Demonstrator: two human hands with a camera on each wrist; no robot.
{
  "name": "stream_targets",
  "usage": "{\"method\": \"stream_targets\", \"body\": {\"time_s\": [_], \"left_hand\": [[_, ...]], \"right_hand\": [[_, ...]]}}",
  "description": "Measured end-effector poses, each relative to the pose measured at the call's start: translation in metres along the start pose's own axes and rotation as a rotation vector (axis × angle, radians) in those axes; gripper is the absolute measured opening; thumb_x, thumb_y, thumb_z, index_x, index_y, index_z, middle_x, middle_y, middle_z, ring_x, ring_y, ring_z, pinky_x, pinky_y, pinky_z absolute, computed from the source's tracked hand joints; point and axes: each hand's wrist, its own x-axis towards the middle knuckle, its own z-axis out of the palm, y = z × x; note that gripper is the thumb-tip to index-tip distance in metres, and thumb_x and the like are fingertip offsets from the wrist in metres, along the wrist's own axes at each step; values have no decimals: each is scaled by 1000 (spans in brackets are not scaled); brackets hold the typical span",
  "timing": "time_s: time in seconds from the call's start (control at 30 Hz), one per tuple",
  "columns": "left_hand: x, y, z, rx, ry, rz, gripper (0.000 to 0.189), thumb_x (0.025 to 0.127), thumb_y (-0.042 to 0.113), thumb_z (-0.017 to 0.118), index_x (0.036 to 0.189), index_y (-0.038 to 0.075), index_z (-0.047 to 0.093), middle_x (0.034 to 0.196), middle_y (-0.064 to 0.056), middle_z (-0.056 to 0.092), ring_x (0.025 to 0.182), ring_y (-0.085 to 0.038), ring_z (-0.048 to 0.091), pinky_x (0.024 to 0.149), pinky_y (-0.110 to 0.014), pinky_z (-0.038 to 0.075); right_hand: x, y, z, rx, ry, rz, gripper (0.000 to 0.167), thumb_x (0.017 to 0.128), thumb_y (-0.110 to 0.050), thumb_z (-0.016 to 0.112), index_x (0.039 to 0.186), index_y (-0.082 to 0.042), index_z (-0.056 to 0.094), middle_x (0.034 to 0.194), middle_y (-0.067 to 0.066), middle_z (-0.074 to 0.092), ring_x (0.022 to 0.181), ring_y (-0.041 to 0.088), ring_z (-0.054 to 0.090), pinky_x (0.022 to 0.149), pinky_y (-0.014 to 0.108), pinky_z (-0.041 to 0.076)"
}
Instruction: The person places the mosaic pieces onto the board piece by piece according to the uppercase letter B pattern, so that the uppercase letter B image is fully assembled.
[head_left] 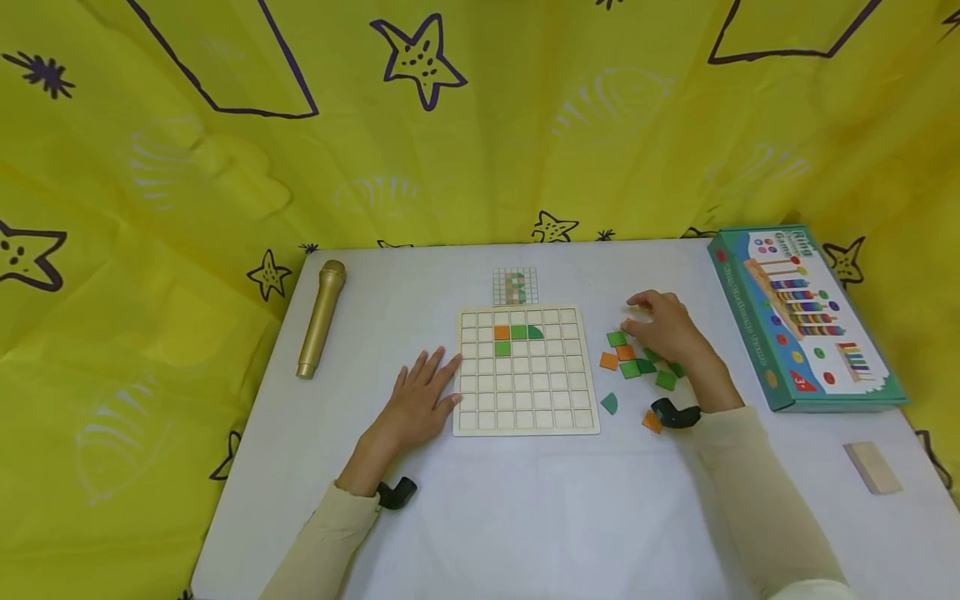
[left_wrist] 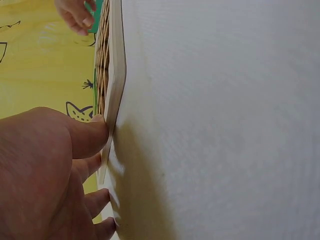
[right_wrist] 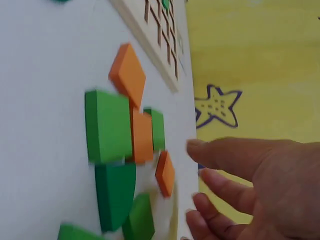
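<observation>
My left hand (head_left: 416,408) lies flat with fingers spread at the left edge of the wooden grid board (head_left: 525,392). In the left wrist view, the thumb (left_wrist: 90,137) touches the board's rim. On the board sit an orange square tile (head_left: 502,332), two green square tiles (head_left: 502,349) and a dark green quarter-circle tile (head_left: 535,332). My right hand (head_left: 667,329) hovers over a loose group of tiles on the right, holding nothing. Among them are a green square (right_wrist: 107,127), an orange tile (right_wrist: 128,75) and a dark green rounded tile (right_wrist: 115,195).
A small pattern card (head_left: 515,286) lies behind the board. To the left is a gold microphone (head_left: 322,321). A boxed game (head_left: 817,325) and a wooden block (head_left: 873,467) are on the right. A yellow curtain (head_left: 480,150) hangs along the table's back edge.
</observation>
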Motion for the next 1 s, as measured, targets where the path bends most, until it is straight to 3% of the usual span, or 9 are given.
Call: {"method": "stream_targets", "body": {"time_s": [0.2, 0.4, 0.6, 1.0], "left_hand": [[-2, 1, -1, -22, 22, 15, 64, 112, 42, 47, 170, 23, 26, 177, -12, 13, 164, -40, 7, 128, -67, 7], [-3, 2, -2, -30, 39, 29, 64, 112, 41, 48, 169, 21, 29, 177, -14, 16, 163, -41, 9, 127, -68, 8], [-3, 2, -2, -16, 36, 23, 64, 112, 39, 50, 169, 20, 29, 177, -15, 16, 163, -42, 9, 127, -68, 9], [-3, 1, -2, -18, 23, 23, 64, 112, 42, 47, 170, 22, 26, 177, -13, 14, 164, -40, 8, 128, -67, 7]], "right_hand": [[-2, 14, -6, -57, -69, 69, 49, 106, -22, 59, 145, 6, 48, 146, 34, 38, 130, 48, 38, 109, 65, 39], [-1, 20, -5, -50, -54, 5, 41, 108, -13, 55, 144, 7, 50, 140, 32, 43, 125, 46, 45, 111, 63, 39], [-1, 23, 0, -39, -56, -12, 43, 108, -18, 58, 144, 6, 51, 137, 31, 43, 121, 44, 46, 108, 60, 41], [-3, 24, 5, -62, -4, -82, 36, 110, -13, 54, 139, 9, 56, 133, 30, 49, 120, 44, 51, 107, 60, 43]]}}
